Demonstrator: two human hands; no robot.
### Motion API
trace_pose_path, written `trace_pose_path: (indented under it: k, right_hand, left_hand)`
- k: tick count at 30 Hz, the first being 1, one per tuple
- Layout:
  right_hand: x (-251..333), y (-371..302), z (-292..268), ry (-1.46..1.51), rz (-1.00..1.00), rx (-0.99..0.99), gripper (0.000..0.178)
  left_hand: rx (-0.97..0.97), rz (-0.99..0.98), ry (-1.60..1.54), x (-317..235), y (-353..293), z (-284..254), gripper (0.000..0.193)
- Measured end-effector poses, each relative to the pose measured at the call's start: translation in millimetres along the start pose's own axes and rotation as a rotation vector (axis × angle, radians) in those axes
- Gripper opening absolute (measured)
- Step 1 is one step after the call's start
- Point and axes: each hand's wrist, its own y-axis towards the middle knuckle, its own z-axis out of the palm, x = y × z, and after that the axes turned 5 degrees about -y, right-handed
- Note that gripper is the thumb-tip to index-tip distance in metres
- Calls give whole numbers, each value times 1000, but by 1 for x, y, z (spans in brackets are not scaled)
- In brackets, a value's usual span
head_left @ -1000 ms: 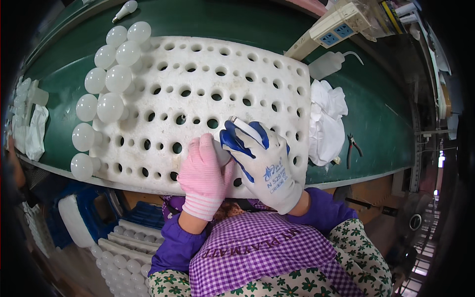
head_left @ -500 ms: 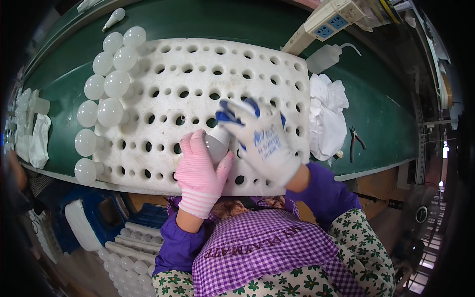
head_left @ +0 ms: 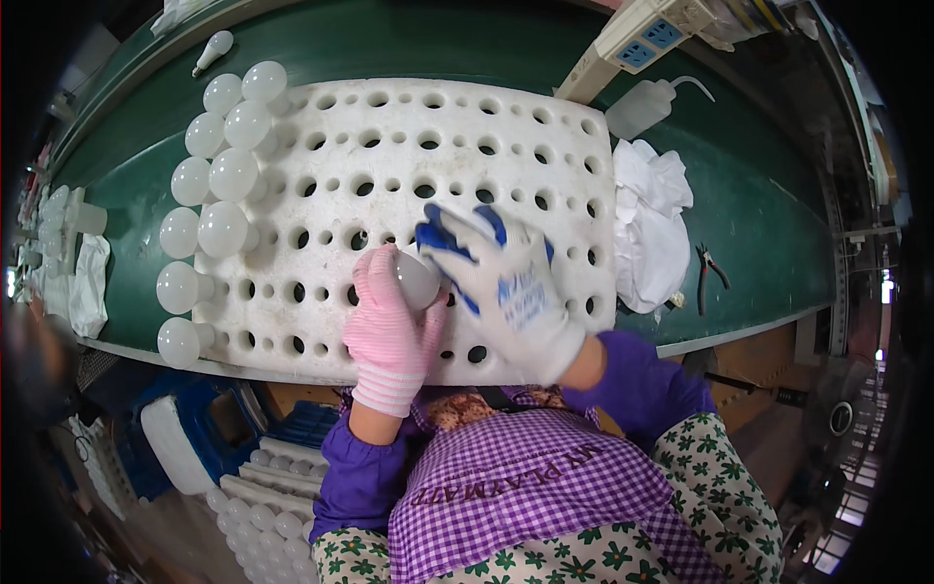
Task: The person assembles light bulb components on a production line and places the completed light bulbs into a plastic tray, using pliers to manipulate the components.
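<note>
A: Where is the bulb (head_left: 417,280) that the person handles?

B: It is near the middle of the frame, above the white board (head_left: 272,316) with many round holes. The left hand (head_left: 394,326), in a striped pink glove, has its grip clamped around this bulb, and the round white part faces upward between the fingers and the thumb.

A: And the right hand (head_left: 498,292)?

B: It is just beside, in a white glove with blue fingers. These fingers are bent near the right end of the bulb, but they are blurred, so I cannot tell if this grip is closed on something.

A: What lies around them?

B: On the left part of the board, a group of round bulbs (head_left: 222,230) lies in two uneven columns. One slimmer bulb (head_left: 213,51) is on the green tabletop (head_left: 754,219), at the upper left of the frame. To the right of the board I see a crumpled white cloth (head_left: 650,234), and beside it the pliers (head_left: 713,280). A white bottle (head_left: 640,109) with a bent spout is at the upper right.
</note>
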Motion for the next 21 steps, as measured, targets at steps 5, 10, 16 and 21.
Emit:
trace_pose_path:
  k: [5,10,16,21]
  right_hand:
    - [0,-13,11,23,38,-73,49]
    - [9,-13,0,35,-10,-35,47]
    - [-9,-2,11,-33,45,-39,45]
    - [-2,-11,5,88,-51,-38,44]
  left_hand:
    - [-19,63,33,0,0,2,66]
    - [0,14,17,2,1,1,66]
    - [80,-128,-32,-6,0,0,71]
    - [24,-26,-6,0,-1,3,69]
